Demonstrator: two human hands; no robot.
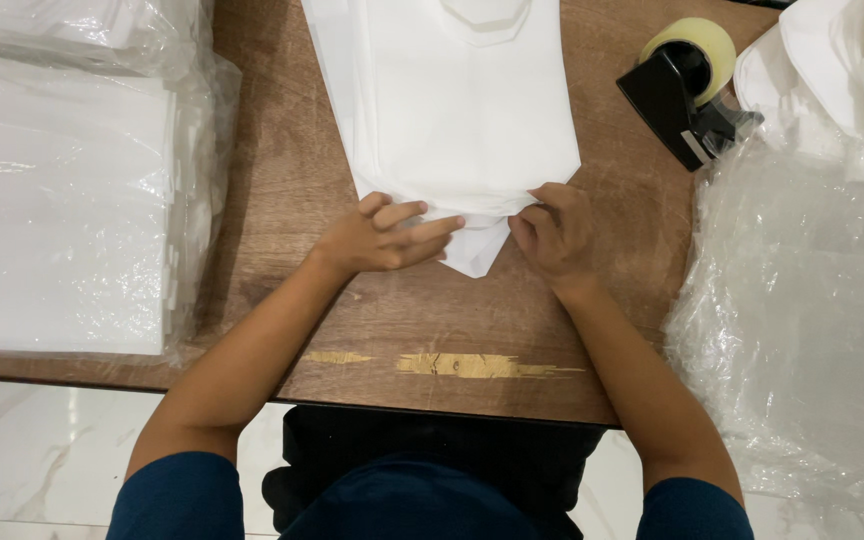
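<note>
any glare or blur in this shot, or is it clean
Head view: sharp overall, no motion blur on the left hand or right hand; glare streaks on the plastic wrap; the white bag is nearly blown out, folds faint.

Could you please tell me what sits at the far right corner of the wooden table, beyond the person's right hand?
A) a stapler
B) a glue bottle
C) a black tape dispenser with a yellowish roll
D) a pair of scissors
C: a black tape dispenser carrying a yellowish roll stands on the wooden table, beyond the right hand that presses the white folded bag.
</note>
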